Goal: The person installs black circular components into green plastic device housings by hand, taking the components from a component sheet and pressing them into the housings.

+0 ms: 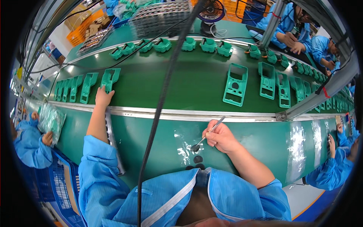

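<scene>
On the far-left part of the green conveyor, my left hand (104,96) grips the near end of a green plastic housing (111,75), its thumb and fingers around the edge. My right hand (220,137) pinches a pair of metal tweezers (214,128) above the green worktop. A black round pad (195,148) is at the tweezers' lower tip, over a clear plastic sheet (183,137). Nearer to me lies another black pad (197,159), with more pads partly hidden by my jacket. Farther right, a green housing frame (235,97) has a black disc inside it.
Several green housings (89,87) stand in a row at left; others line the right. Smaller green parts (162,45) run along the belt's far side. A black strap (162,94) crosses the view. A metal rail (166,114) borders the conveyor. Co-workers (32,140) sit on both sides.
</scene>
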### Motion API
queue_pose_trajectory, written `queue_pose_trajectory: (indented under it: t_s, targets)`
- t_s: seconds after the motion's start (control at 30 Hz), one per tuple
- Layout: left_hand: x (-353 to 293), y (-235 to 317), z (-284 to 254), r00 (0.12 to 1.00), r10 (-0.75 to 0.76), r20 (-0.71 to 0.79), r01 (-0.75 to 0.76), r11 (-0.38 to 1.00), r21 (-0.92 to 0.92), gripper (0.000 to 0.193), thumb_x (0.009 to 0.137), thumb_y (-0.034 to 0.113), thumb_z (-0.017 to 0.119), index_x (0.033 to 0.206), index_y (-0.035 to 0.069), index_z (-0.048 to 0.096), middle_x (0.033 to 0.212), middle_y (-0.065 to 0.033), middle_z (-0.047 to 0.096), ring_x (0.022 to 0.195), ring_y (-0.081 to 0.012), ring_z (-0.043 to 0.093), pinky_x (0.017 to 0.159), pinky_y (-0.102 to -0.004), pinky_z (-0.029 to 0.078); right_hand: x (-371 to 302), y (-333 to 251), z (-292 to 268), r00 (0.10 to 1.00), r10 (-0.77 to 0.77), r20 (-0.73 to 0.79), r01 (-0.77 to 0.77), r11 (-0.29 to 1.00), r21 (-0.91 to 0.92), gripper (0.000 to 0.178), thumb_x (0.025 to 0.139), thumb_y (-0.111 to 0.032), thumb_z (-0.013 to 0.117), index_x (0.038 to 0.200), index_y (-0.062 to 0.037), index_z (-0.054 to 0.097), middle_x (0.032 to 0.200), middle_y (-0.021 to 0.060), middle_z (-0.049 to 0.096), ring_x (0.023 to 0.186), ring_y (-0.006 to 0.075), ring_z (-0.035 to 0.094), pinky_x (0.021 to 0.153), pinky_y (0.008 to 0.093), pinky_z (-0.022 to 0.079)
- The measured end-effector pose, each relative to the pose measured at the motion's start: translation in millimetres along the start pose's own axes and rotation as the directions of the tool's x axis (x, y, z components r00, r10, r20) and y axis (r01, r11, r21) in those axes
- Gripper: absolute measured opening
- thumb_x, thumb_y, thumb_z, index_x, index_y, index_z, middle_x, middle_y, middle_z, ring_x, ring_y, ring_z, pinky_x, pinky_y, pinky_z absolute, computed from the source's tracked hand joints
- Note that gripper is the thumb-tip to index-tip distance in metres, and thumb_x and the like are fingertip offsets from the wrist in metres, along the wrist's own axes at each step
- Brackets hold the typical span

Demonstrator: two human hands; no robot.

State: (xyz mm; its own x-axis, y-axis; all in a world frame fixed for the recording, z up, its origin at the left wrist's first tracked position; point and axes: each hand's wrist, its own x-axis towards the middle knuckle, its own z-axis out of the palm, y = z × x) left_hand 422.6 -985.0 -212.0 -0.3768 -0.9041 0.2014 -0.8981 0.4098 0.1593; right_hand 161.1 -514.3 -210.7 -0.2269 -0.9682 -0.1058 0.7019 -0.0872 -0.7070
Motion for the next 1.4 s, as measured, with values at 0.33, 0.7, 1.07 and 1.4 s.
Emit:
queue_pose_trajectory:
  t_s: [0.33, 0.7, 1.07, 1.4]
  targets:
    - [-137.5, 300.8, -15.1, 0.845, 0.533, -0.029, -0.511, 0.791, -0.336, 0.061, 0.073, 0.045, 0.07, 0.118, 0.005, 0.058, 0.114, -0.0238, 0.051, 0.104, -0.0378, 0.05, 0.085, -0.0458, 0.046, -2.7, -4.9, 1.8, 1.0, 0.025, -0.006, -0.024, 0.995, 0.101, 0.017, 0.084, -0.001, 0.062, 0.088, -0.0103, 0.048, 0.087, 0.0153, 0.06, 0.051, 0.0065, 0.043, 0.048, 0.0215, 0.037]
    - [19.1, 70.0, -19.4, 0.849, 0.329, -0.414, -0.334, 0.941, 0.063, 0.052, 0.071, 0.027, 0.071, 0.116, 0.007, 0.056, 0.122, -0.0206, 0.051, 0.118, -0.0354, 0.044, 0.092, -0.0473, 0.043, -0.8, -1.5, 3.5, 1.0, 0.024, -0.012, -0.023, 0.995, 0.101, 0.016, 0.084, -0.003, 0.063, 0.088, -0.0099, 0.049, 0.084, 0.0152, 0.061, 0.049, 0.0068, 0.044, 0.047, 0.0223, 0.037]
    - [36.6, -76.8, -5.8, 0.991, -0.11, -0.07, 0.12, 0.978, 0.17, 0.032, 0.075, 0.021, 0.065, 0.104, 0.01, 0.055, 0.094, -0.0157, 0.066, 0.093, -0.0356, 0.062, 0.079, -0.0457, 0.048, 8.1, 1.8, 4.7, 0.999, 0.031, 0.018, -0.033, 0.991, 0.126, 0.014, 0.086, -0.004, 0.061, 0.09, -0.0106, 0.049, 0.086, 0.0135, 0.06, 0.053, 0.0068, 0.044, 0.05, 0.0231, 0.036]
    - [-130.7, 156.5, -90.8, 0.763, 0.526, -0.376, -0.646, 0.652, -0.397, 0.021, 0.07, 0.004, 0.063, 0.09, 0.009, 0.066, 0.072, -0.008, 0.062, 0.065, -0.0268, 0.057, 0.062, -0.0379, 0.047, 12.1, -1.1, 4.0, 0.999, -0.018, 0.033, 0.013, 0.986, 0.167, 0.014, 0.087, -0.008, 0.062, 0.09, -0.0145, 0.05, 0.088, 0.0062, 0.06, 0.051, 0.0043, 0.038, 0.049, 0.021, 0.032]
